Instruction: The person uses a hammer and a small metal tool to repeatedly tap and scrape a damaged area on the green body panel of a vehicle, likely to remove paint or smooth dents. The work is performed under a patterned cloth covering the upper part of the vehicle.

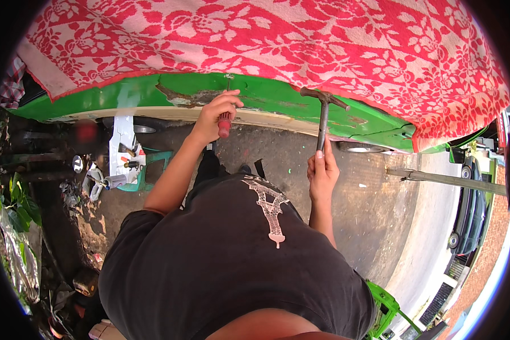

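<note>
My left hand (216, 113) is wrapped around a screwdriver with a red handle (224, 126). Its thin shaft points away from me and its tip reaches the green body panel (260, 90) of a vehicle. Left of that hand, a brown patch of damaged paint (181, 97) runs along the panel. My right hand (323, 173) grips a hammer (323, 116) by its dark metal handle. The hammer stands roughly upright in view, its head close to the panel's edge and apart from the screwdriver; whether it touches the panel I cannot tell.
A red and pale floral blanket (266, 37) drapes over the vehicle. At left, a green plastic stool (153, 170) stands by a white panel bearing small tools and a can (115, 181). A pole (447, 178) juts in from the right. Leafy plants (20, 207) grow at far left.
</note>
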{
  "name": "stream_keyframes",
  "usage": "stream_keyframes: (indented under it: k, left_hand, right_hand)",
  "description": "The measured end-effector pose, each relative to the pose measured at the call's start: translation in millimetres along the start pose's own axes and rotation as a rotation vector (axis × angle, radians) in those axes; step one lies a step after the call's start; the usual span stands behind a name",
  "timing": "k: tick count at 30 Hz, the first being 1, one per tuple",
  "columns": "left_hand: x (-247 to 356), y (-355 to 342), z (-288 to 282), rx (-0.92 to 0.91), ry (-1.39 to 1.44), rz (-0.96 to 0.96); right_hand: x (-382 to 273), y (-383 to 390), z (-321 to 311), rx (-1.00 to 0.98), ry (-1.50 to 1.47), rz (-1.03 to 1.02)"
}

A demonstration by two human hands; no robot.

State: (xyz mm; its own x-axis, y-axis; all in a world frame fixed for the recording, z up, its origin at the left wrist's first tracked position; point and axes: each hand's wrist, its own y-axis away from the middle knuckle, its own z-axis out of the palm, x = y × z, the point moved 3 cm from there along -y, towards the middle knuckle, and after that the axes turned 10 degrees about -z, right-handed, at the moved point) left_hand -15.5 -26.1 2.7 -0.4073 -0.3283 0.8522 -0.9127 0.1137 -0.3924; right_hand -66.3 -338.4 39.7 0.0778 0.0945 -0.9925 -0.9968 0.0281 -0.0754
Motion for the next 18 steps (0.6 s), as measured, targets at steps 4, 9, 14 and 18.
stream_keyframes:
  k: [4,9,14,18]
  left_hand:
    - [2.8,-2.8,-0.5,-0.01,-0.026,0.012]
    - [0.3,-6.7,0.2,-0.002,-0.036,0.001]
    - [0.9,-5.5,0.6,-0.008,-0.007,0.0]
    - [-2.0,-4.6,1.3,-0.012,-0.021,-0.004]
  right_hand:
    - [0.9,0.9,-1.7,-0.001,-0.011,0.004]
    - [1.0,2.5,-1.8,0.003,0.0,0.023]
    - [-1.4,2.4,-0.7,0.007,0.008,0.026]
    - [-1.3,2.4,-1.0,0.002,0.013,0.018]
